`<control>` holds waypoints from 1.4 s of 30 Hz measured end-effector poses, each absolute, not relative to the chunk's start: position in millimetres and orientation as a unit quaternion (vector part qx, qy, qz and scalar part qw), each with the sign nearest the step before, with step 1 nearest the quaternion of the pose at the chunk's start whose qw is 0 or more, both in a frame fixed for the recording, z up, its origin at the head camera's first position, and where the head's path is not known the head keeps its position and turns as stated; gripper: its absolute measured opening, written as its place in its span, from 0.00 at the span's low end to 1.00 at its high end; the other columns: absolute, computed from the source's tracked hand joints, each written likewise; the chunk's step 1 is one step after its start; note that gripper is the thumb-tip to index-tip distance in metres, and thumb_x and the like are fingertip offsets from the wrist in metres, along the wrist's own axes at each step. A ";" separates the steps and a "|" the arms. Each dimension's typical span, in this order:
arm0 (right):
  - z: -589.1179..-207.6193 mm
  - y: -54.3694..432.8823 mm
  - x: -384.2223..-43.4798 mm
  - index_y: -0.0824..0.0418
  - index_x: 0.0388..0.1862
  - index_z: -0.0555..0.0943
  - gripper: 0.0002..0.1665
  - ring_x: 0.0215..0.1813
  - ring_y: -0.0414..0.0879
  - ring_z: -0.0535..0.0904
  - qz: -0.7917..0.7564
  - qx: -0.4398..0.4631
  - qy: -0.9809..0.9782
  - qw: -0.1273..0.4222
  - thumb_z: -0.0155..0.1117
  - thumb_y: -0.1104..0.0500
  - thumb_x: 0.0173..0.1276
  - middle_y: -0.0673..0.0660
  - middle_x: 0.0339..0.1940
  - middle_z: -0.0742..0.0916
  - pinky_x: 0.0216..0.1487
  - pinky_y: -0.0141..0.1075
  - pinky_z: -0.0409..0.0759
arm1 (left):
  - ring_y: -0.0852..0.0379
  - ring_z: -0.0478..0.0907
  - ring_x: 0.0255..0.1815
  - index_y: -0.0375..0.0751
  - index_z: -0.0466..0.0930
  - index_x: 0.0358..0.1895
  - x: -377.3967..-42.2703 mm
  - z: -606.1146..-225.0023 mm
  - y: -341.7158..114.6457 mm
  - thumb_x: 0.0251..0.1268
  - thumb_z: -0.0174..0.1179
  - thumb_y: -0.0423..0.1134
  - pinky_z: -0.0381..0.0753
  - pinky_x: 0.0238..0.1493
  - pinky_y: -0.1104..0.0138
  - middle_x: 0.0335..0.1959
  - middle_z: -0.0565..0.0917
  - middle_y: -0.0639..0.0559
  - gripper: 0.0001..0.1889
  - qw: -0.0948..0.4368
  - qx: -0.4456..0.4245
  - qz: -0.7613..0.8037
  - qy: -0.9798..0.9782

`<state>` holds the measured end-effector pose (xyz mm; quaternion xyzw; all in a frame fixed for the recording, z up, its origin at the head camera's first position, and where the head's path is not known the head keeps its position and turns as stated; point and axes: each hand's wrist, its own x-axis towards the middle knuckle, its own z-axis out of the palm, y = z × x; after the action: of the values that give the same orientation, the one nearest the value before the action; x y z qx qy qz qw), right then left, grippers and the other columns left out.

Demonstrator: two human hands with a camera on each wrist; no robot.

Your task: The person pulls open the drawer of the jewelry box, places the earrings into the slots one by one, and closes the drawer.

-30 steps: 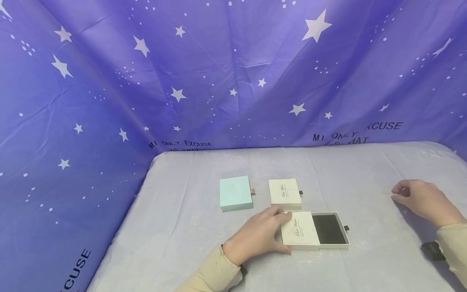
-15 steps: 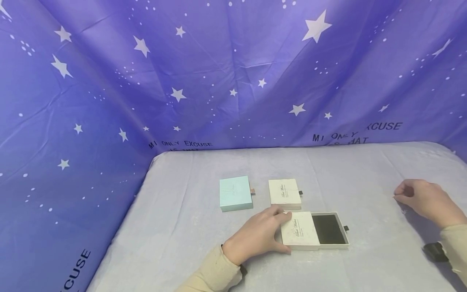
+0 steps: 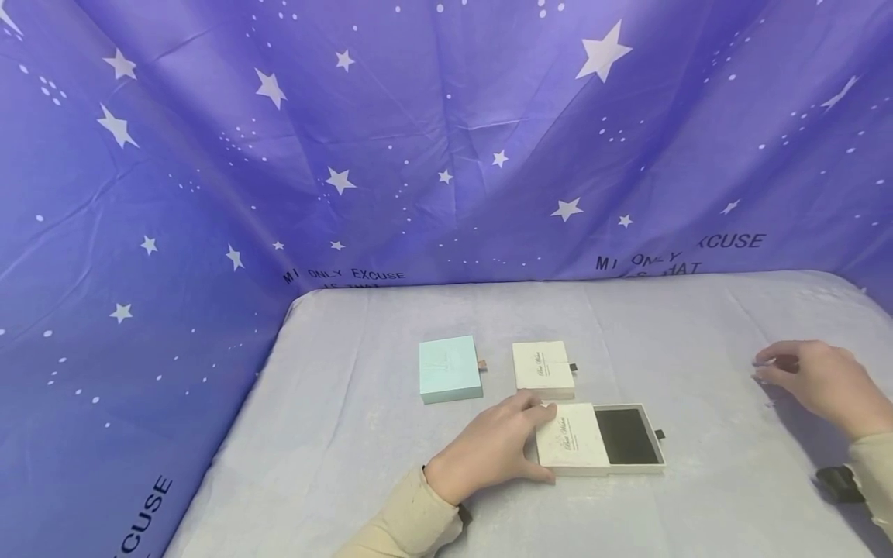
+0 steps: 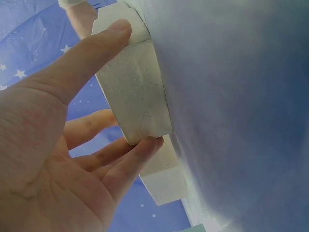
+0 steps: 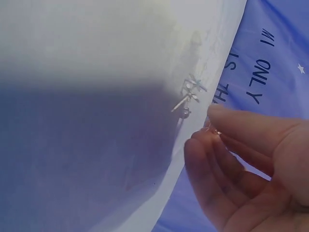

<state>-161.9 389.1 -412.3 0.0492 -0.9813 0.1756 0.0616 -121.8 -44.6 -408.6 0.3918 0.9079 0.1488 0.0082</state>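
My left hand [image 3: 491, 449] grips the sleeve of a cream drawer-style jewelry box [image 3: 575, 442], thumb on the near side and fingers on the far side. The drawer sticks out to the right and shows a black insert [image 3: 625, 436]. Well to the right, my right hand [image 3: 819, 384] pinches a thin, shiny piece of jewelry between thumb and fingertips. In the right wrist view, a small silver star-like ornament [image 5: 190, 94] shows just beyond those fingertips; whether it hangs from the pinched piece I cannot tell.
Behind the gripped box lies a second, closed cream box [image 3: 544, 368] with a black tab. To its left is a mint-green box [image 3: 449, 370] with an orange-brown tab. A pale cloth [image 3: 349, 465] covers the table, and purple star-print fabric [image 3: 418, 116] hangs behind.
My right hand has shifted slightly to the right. A small pale glint now shows below its fingertips. The left hand and all the boxes have stayed in place.
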 end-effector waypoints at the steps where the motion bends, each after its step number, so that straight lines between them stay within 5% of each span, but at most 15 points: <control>1: -411.7 388.9 -161.8 0.74 0.38 0.83 0.15 0.31 0.67 0.82 0.178 0.049 -0.980 0.069 0.70 0.62 0.59 0.68 0.28 0.87 0.36 0.63 0.75 | 0.67 0.74 0.49 0.42 0.73 0.68 -121.8 -408.8 -44.8 0.45 0.77 0.56 0.75 0.54 0.77 0.57 0.77 0.54 0.44 0.009 0.391 0.150 0.908; 9: -406.4 386.3 -159.1 0.70 0.35 0.87 0.18 0.29 0.64 0.83 0.188 0.034 -0.976 0.104 0.73 0.54 0.60 0.70 0.29 0.88 0.36 0.63 0.74 | 0.67 0.75 0.50 0.41 0.73 0.68 -121.4 -409.5 -45.4 0.45 0.77 0.57 0.75 0.55 0.76 0.58 0.77 0.54 0.45 0.009 0.390 0.152 0.908; 14: -404.1 380.9 -156.1 0.68 0.35 0.88 0.12 0.24 0.25 0.75 0.200 0.053 -0.971 0.115 0.75 0.60 0.55 0.65 0.27 0.89 0.38 0.56 0.73 | 0.67 0.75 0.49 0.42 0.73 0.68 -121.8 -409.4 -44.9 0.45 0.77 0.57 0.75 0.55 0.76 0.57 0.77 0.54 0.45 0.012 0.387 0.153 0.909; 17: -402.6 377.2 -154.2 0.68 0.36 0.87 0.11 0.27 0.15 0.65 0.205 0.066 -0.970 0.108 0.74 0.64 0.54 0.63 0.26 0.89 0.38 0.54 0.72 | 0.67 0.75 0.49 0.42 0.73 0.68 -121.5 -409.5 -44.8 0.45 0.77 0.57 0.75 0.55 0.76 0.57 0.77 0.54 0.45 0.016 0.385 0.155 0.910; 20: -401.1 373.0 -153.3 0.66 0.37 0.88 0.11 0.30 0.15 0.65 0.205 0.069 -0.971 0.104 0.74 0.63 0.55 0.63 0.29 0.89 0.40 0.56 0.73 | 0.67 0.75 0.49 0.42 0.73 0.68 -121.1 -409.5 -44.9 0.45 0.77 0.57 0.75 0.55 0.76 0.57 0.77 0.54 0.45 0.017 0.386 0.156 0.909; 23: -398.1 367.1 -152.7 0.65 0.38 0.88 0.13 0.32 0.31 0.81 0.209 0.070 -0.971 0.093 0.74 0.58 0.58 0.65 0.32 0.90 0.43 0.61 0.73 | 0.67 0.74 0.48 0.42 0.73 0.68 -121.3 -409.5 -44.9 0.45 0.77 0.56 0.75 0.54 0.76 0.57 0.77 0.55 0.45 0.014 0.389 0.155 0.908; 26: -393.7 359.8 -151.9 0.63 0.39 0.88 0.14 0.34 0.43 0.85 0.214 0.071 -0.971 0.080 0.73 0.54 0.61 0.64 0.35 0.90 0.42 0.59 0.75 | 0.67 0.74 0.47 0.43 0.73 0.68 -121.7 -409.4 -45.0 0.45 0.77 0.56 0.76 0.53 0.77 0.56 0.77 0.55 0.44 0.009 0.391 0.153 0.907; 27: -392.2 357.4 -151.5 0.63 0.39 0.88 0.13 0.34 0.43 0.85 0.218 0.075 -0.970 0.078 0.73 0.54 0.61 0.64 0.35 0.90 0.42 0.55 0.77 | 0.67 0.74 0.47 0.43 0.74 0.68 -121.9 -409.4 -45.0 0.44 0.77 0.56 0.76 0.53 0.77 0.55 0.77 0.55 0.44 0.008 0.392 0.152 0.907; 31: -389.4 346.9 -150.9 0.60 0.37 0.88 0.10 0.32 0.17 0.71 0.223 0.096 -0.966 0.091 0.74 0.56 0.60 0.59 0.33 0.90 0.34 0.32 0.79 | 0.67 0.74 0.47 0.43 0.74 0.67 -122.6 -410.1 -45.3 0.44 0.78 0.56 0.76 0.53 0.76 0.55 0.77 0.55 0.44 0.006 0.392 0.151 0.907; 33: -389.2 341.3 -150.2 0.59 0.37 0.88 0.09 0.32 0.16 0.71 0.221 0.116 -0.963 0.105 0.75 0.58 0.58 0.57 0.31 0.90 0.32 0.24 0.75 | 0.67 0.74 0.47 0.43 0.74 0.68 -122.8 -410.5 -45.3 0.44 0.77 0.57 0.76 0.54 0.76 0.56 0.77 0.55 0.45 0.006 0.392 0.150 0.908; 37: -390.2 330.3 -147.7 0.59 0.35 0.87 0.09 0.30 0.20 0.74 0.213 0.154 -0.956 0.130 0.76 0.63 0.54 0.52 0.28 0.90 0.32 0.19 0.74 | 0.67 0.74 0.48 0.43 0.73 0.68 -122.8 -410.8 -45.0 0.44 0.77 0.57 0.75 0.54 0.76 0.57 0.77 0.55 0.45 0.006 0.390 0.150 0.908; 42: -390.5 315.0 -143.9 0.58 0.34 0.86 0.08 0.30 0.22 0.76 0.220 0.181 -0.951 0.121 0.74 0.65 0.54 0.50 0.28 0.89 0.32 0.27 0.80 | 0.67 0.74 0.49 0.43 0.74 0.68 -122.3 -410.1 -44.8 0.44 0.77 0.57 0.75 0.55 0.76 0.57 0.77 0.55 0.44 0.007 0.391 0.152 0.908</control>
<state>-143.9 315.0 -390.5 0.1807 -0.9509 0.2204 0.1212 -122.3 -44.8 -410.1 0.3911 0.9076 0.1523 0.0065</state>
